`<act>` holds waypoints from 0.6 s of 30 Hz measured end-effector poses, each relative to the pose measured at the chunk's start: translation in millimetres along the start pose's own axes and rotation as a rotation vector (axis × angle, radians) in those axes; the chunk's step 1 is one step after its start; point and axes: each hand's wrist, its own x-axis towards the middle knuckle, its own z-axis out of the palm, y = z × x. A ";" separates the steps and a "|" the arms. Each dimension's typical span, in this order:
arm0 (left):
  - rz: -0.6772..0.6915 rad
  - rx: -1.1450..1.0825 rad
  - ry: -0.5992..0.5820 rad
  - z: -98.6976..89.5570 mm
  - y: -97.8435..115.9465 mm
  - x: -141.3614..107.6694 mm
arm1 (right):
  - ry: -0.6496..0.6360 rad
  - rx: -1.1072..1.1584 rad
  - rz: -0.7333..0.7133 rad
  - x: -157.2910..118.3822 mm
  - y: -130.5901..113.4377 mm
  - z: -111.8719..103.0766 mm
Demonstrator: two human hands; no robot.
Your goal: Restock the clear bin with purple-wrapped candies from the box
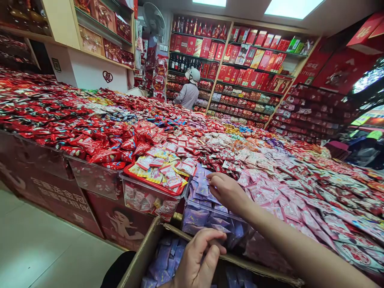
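Observation:
My right hand [226, 191] reaches over a clear bin heaped with small purple packets [200, 185]. Its fingertips are pinched together at the edge of a purple packet on top of the heap. Lower down, my left hand [198, 258] hovers over a brown cardboard box [144, 250]. Its fingers are bent, the thumb stands apart from them, and nothing shows between them. More purple packets [168, 256] lie inside the box, partly hidden by my left hand and forearm. The clear bin's front wall [207, 206] rises just behind the box.
Left of the purple heap, a red-rimmed bin [129, 176] holds yellow and pink packets. Red packets [99, 146] fill bins farther left; pink packets [279, 196] spread to the right. A person in a helmet [187, 90] stands near shelves [231, 40] of boxes and bottles.

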 end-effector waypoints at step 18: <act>0.165 0.194 -0.077 -3.2 -1.4 9.3 | -0.310 0.116 -0.037 11.2 10.8 34.7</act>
